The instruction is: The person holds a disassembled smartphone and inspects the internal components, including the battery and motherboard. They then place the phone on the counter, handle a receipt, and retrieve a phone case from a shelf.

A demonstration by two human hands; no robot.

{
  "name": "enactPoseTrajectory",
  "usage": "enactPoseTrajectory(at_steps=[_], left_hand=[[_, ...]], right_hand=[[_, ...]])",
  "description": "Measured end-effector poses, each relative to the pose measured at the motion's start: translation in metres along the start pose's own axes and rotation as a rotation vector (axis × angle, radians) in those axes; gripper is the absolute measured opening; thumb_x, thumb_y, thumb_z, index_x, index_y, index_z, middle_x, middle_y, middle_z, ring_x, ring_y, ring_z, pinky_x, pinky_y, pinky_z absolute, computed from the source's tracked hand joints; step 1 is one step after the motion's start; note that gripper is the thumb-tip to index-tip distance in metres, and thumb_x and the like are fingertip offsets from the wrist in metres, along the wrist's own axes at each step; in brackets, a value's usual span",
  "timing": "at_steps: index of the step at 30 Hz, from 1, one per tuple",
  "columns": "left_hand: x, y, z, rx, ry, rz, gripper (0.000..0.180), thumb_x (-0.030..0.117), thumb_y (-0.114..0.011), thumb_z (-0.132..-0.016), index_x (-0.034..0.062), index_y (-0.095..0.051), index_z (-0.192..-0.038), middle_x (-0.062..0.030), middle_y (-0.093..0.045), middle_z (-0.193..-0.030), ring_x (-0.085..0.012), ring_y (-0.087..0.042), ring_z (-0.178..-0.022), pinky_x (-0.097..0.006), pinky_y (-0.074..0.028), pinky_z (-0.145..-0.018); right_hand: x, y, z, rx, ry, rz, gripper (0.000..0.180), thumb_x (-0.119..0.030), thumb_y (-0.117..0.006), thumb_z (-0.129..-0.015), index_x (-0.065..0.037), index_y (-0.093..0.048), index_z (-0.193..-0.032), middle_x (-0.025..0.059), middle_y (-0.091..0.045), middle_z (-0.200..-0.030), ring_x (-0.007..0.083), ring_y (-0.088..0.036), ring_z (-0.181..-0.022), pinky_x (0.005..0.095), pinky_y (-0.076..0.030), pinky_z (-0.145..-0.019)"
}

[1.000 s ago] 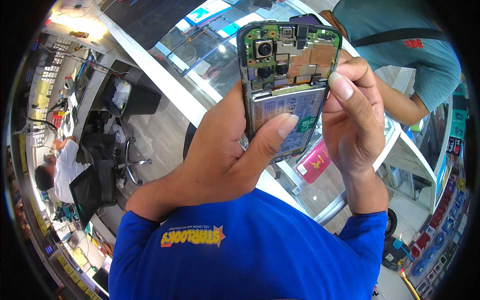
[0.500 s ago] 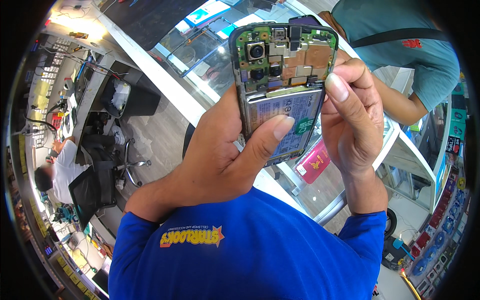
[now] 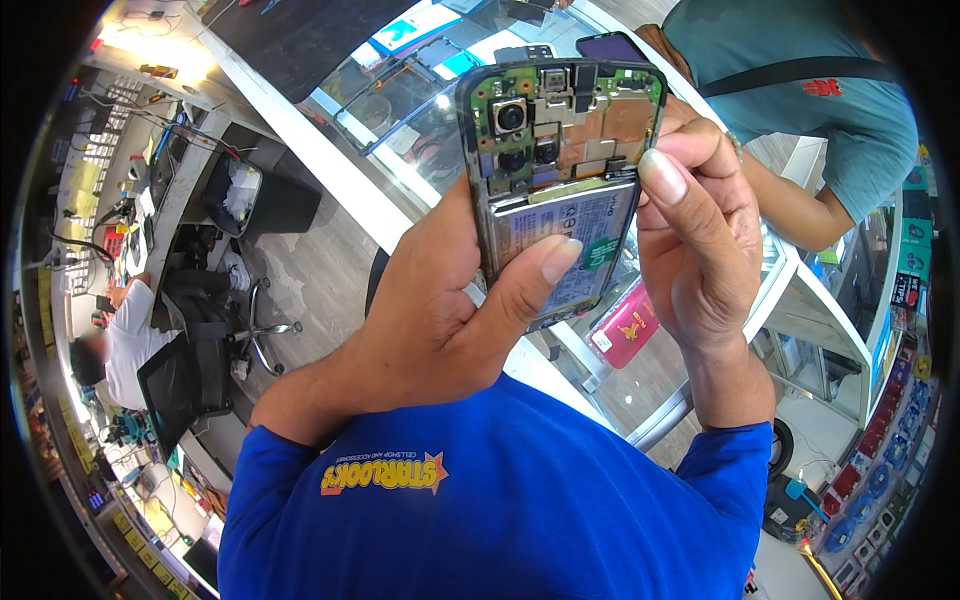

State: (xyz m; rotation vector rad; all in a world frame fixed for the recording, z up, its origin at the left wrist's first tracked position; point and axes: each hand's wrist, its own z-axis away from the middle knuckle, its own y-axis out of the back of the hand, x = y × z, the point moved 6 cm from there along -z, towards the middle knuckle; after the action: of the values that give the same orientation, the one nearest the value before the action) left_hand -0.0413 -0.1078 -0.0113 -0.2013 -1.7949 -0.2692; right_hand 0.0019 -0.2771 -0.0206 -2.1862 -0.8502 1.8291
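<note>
An opened smartphone (image 3: pixel 565 190) is held up in front of me, its back cover off. At its top end show a green circuit board (image 3: pixel 490 95), camera modules (image 3: pixel 511 116) and copper-coloured shielding. Below them lies a silver battery (image 3: pixel 545 215) with a green sticker. My left hand (image 3: pixel 450 290) is closed round the phone's left side, the thumb pressed on the battery. At the right edge, beside the battery's top, my right hand (image 3: pixel 700 220) pinches with thumb and forefinger. Whether those fingertips grip a small part or only the edge is hidden.
Behind the phone stands a glass display counter (image 3: pixel 400 130) with a white frame. A person in a teal shirt (image 3: pixel 800 90) leans at its far right. A red box (image 3: pixel 627 325) shows below the phone. To the left are a black bin (image 3: pixel 270 185), an office chair (image 3: pixel 200 370) and a seated person.
The phone's top end has dipped slightly and shifted a little left. My right hand has moved slightly left with it, still pinching at the edge.
</note>
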Motion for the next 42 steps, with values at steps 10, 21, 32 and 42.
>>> enactPoseTrajectory(at_steps=[10,21,32,42], left_hand=[[-0.003,-0.001,0.001,-0.048,0.047,-0.012,0.044,0.013,-0.059,-0.105,-0.0029,-0.045,-0.143,-0.0146,-0.064,-0.128,-0.0184,-0.063,-0.116,-0.033,-0.05,-0.099],[-0.004,-0.001,0.003,-0.047,0.077,-0.095,0.044,0.012,-0.059,-0.104,-0.003,-0.045,-0.143,-0.0157,-0.065,-0.125,-0.0203,-0.064,-0.113,-0.034,-0.05,-0.098],[0.003,0.003,-0.002,-0.002,-0.002,-0.012,0.04,0.013,-0.06,-0.104,-0.0051,-0.051,-0.138,-0.0157,-0.068,-0.125,-0.0202,-0.065,-0.115,-0.033,-0.049,-0.1],[0.006,0.0,-0.003,-0.103,0.016,-0.055,0.045,0.014,-0.057,-0.106,-0.0044,-0.043,-0.145,-0.0159,-0.062,-0.135,-0.0193,-0.062,-0.121,-0.035,-0.049,-0.105]], right_hand=[[0.0,0.002,0.0,0.02,0.005,0.02,0.013,-0.008,-0.068,-0.099,-0.001,-0.064,-0.11,0.004,-0.065,-0.1,0.0081,-0.059,-0.087,0.0237,-0.047,-0.079],[0.0,0.002,0.001,0.045,0.014,0.015,0.013,-0.008,-0.069,-0.099,-0.001,-0.064,-0.108,0.0049,-0.068,-0.101,0.0083,-0.061,-0.089,0.0239,-0.048,-0.081],[-0.012,0.0,-0.003,0.024,0.086,0.192,0.009,-0.007,-0.07,-0.099,0.001,-0.067,-0.102,0.0041,-0.066,-0.091,0.0087,-0.062,-0.078,0.0227,-0.051,-0.07],[-0.016,0.005,0.001,0.004,0.111,0.293,0.011,-0.007,-0.065,-0.101,0.002,-0.065,-0.106,0.0131,-0.07,-0.107,0.012,-0.063,-0.082,0.0264,-0.052,-0.078]])
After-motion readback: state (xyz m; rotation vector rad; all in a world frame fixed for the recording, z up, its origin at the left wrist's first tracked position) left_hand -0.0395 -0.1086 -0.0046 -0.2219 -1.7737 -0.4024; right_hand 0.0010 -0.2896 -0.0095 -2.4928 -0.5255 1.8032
